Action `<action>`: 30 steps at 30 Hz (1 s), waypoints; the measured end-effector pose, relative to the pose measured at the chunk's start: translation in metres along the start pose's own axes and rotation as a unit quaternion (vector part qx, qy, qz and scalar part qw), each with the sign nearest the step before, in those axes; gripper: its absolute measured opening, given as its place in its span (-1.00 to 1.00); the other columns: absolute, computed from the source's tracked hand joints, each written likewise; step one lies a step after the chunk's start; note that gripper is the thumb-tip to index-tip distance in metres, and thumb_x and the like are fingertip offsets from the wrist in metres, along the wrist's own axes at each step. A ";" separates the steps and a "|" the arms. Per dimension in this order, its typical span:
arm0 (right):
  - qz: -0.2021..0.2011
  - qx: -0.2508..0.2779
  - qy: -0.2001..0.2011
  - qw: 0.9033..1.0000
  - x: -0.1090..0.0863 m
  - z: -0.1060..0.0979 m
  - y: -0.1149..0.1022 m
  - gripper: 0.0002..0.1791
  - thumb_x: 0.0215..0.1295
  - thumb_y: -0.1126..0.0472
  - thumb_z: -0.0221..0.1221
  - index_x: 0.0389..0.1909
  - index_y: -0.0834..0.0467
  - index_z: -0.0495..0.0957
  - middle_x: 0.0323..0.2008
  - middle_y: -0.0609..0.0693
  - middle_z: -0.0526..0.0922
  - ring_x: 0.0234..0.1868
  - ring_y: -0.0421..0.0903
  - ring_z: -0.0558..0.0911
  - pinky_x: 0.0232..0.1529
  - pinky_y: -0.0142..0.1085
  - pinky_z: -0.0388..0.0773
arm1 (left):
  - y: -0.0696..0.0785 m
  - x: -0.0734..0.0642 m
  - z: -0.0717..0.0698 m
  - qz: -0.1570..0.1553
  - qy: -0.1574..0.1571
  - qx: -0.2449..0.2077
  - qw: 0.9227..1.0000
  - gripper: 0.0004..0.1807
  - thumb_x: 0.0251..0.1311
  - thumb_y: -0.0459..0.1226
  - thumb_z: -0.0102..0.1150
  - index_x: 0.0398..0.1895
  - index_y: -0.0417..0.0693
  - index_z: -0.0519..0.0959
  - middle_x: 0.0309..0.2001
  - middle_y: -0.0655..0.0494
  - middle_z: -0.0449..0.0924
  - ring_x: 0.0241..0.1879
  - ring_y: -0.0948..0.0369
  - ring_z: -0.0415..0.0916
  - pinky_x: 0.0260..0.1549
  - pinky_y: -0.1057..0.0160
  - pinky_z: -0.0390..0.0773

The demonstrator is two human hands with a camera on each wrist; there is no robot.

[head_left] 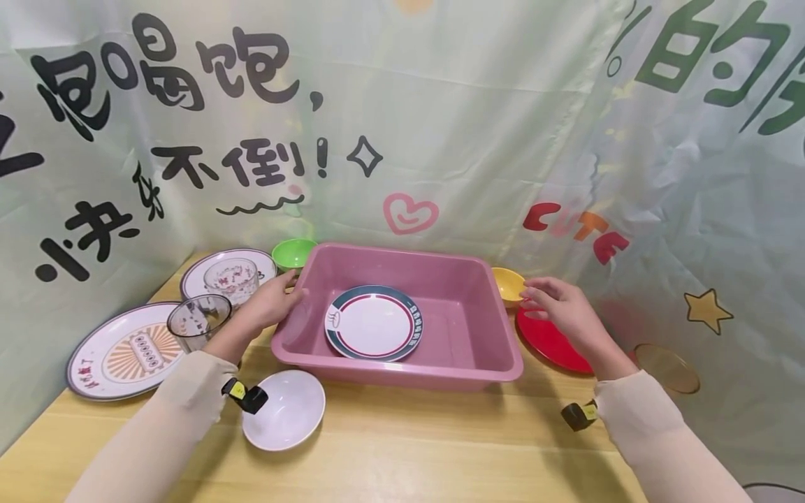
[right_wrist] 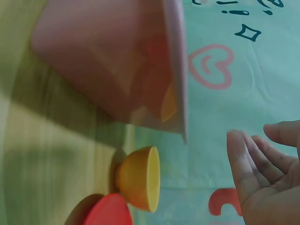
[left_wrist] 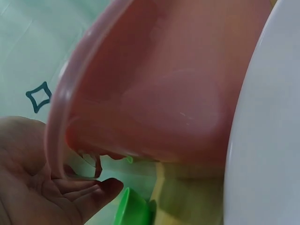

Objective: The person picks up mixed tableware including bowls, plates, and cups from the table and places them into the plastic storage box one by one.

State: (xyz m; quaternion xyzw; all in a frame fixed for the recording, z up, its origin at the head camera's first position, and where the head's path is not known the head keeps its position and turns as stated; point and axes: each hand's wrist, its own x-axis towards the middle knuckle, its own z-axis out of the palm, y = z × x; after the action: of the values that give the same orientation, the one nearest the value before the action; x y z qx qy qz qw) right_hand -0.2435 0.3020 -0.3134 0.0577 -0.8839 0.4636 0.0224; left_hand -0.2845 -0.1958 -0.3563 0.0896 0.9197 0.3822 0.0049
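Note:
A pink plastic basin (head_left: 402, 374) stands on the table, holding a white plate with a teal rim (head_left: 374, 325). My left hand (head_left: 274, 302) grips the basin's left rim; in the left wrist view the fingers (left_wrist: 101, 194) curl at the rim's edge. Over on the right, my right hand (head_left: 562, 307) hovers near a yellow bowl (head_left: 506, 285) and above a red plate (head_left: 553, 342). Its fingers (right_wrist: 246, 164) are relaxed and apart from the basin in the right wrist view, with nothing held.
A white bowl (head_left: 286, 412) sits in front of the basin, below my left wrist. To the left are an oval plate (head_left: 100, 360), a glass bowl (head_left: 200, 318), another plate (head_left: 195, 269) bearing a clear bowl (head_left: 233, 279), and a green bowl (head_left: 293, 254). A printed curtain (head_left: 453, 126) hangs behind.

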 end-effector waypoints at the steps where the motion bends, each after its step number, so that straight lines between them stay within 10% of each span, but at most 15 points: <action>1: 0.000 0.003 0.002 1.000 -0.002 -0.001 0.002 -0.39 0.45 -0.07 0.08 0.28 0.32 0.34 0.12 0.31 0.50 0.03 0.22 0.61 -0.04 -0.23 0.63 | -0.001 0.000 0.000 0.001 0.000 -0.006 1.000 -0.32 0.44 -0.22 -0.04 0.44 -0.46 0.05 0.25 -0.41 0.36 0.24 -0.27 0.31 0.23 -0.19 0.32; 18: 0.042 0.030 0.029 0.998 -0.029 -0.005 0.055 -0.39 0.46 -0.03 0.07 0.23 0.41 0.33 0.05 0.41 0.54 -0.13 -0.02 0.70 -0.16 -0.39 0.64 | -0.020 0.001 0.006 -0.038 -0.055 -0.197 0.978 -0.38 0.50 -0.27 -0.13 0.52 -0.28 -0.02 0.19 -0.40 0.42 0.03 -0.09 0.54 -0.12 0.21 0.63; 30: 0.100 0.088 0.031 0.991 -0.044 -0.002 0.080 -0.36 0.47 0.02 0.08 0.28 0.47 0.24 -0.04 0.20 0.64 -0.18 -0.17 0.71 -0.14 -0.43 0.62 | -0.021 -0.001 0.007 -0.052 -0.052 -0.229 0.971 -0.37 0.51 -0.27 -0.15 0.53 -0.26 -0.05 0.22 -0.42 0.38 0.10 -0.14 0.49 -0.09 0.19 0.62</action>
State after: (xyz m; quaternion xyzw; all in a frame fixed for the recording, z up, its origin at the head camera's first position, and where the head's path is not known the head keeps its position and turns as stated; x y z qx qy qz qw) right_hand -0.2098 0.3524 -0.3818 -0.0436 -0.8401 0.5407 -0.0014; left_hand -0.2858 -0.2054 -0.3761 0.0579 0.8096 0.5767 0.0931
